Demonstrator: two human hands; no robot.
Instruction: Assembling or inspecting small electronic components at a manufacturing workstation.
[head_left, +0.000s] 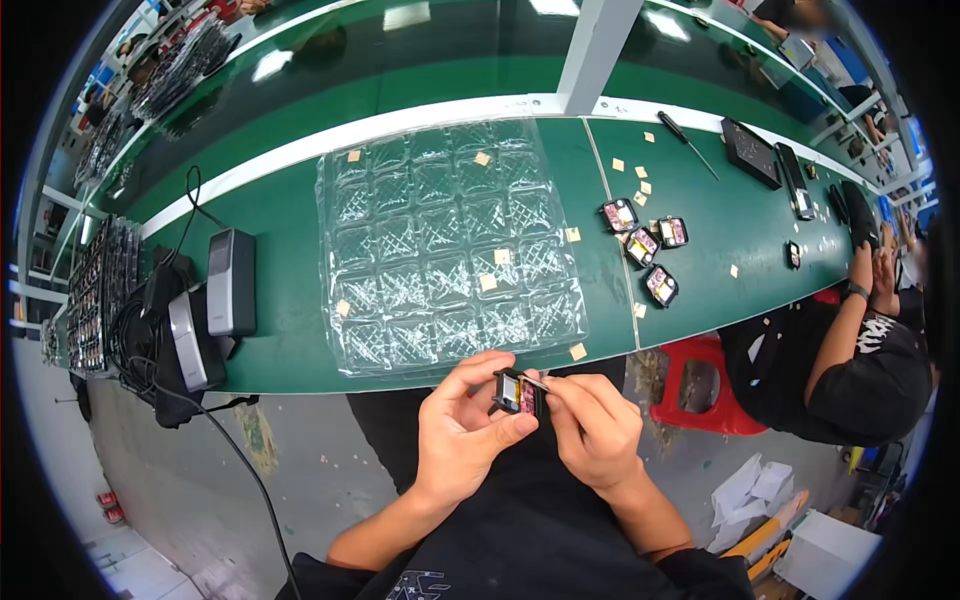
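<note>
A small open black electronic housing (518, 391) is gripped between the thumb and fingers of my left hand (462, 425). Inside it show a pale silvery block, a strip of yellow and a pinkish-red part. My right hand (597, 425) is closed in a pinch at the housing's right edge; a thin pale sliver shows by its fingertips, too small to name. Both hands are just off the front edge of the green table (285, 350). Beyond them lies a clear plastic tray (430, 245) with square compartments, several small tan squares (502, 257) scattered on it.
Right of the tray lie several similar housings (660, 285), more tan squares and a screwdriver (688, 145). A black bin (750, 153) stands farther back. Grey-black devices (232, 282) and cables are at left. Another person (830, 370) sits at the right, near a red stool (700, 385).
</note>
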